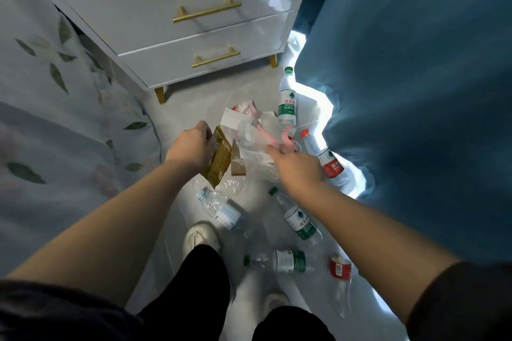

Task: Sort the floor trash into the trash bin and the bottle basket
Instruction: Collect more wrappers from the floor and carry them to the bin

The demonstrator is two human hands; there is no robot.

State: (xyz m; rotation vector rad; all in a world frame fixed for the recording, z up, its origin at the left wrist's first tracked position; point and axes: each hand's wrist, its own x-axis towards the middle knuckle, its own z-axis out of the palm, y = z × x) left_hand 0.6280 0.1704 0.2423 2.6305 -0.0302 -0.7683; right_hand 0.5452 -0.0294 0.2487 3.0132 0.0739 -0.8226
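My left hand (194, 144) grips the edge of the gold-brown packet (220, 163), light and fairly stiff I'd judge, over the littered floor (177, 119), while my right hand (296, 169) pinches the clear plastic bag (255, 147) beside it, flimsy and probably slippery, best bunched up tight.

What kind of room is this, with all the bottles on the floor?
Most likely a bedroom: a white bedside drawer cabinet with gold handles, leaf-patterned bedding to its left, and a long blue curtain on the right.
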